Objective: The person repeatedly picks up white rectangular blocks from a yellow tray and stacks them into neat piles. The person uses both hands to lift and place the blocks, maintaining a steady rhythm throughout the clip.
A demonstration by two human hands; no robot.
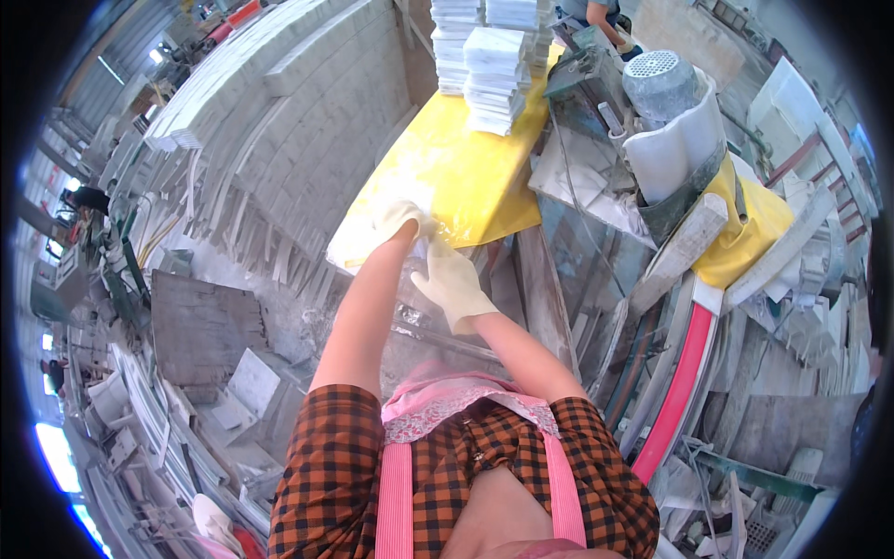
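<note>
A shiny yellow sheet [456, 172] covers the work surface ahead of me, with glare washing out its near left part. My left hand [399, 219], in a pale cream glove, is at the sheet's near left corner; its fingers are lost in the bright light. Just to the right and nearer, my right hand [454, 287], in a matching glove, is by the front edge with its thumb apart from the other fingers. Whether either hand grips the sheet's edge is hidden. White marble-like tiles [494, 79] stand in stacks at the sheet's far end.
A long wall of stacked pale slabs [307, 130] rises on the left. At right stands a machine with a grey motor [659, 88], beside a yellow cloth [745, 233] and a red strip [675, 391]. Another person's arm [603, 23] shows at the far top.
</note>
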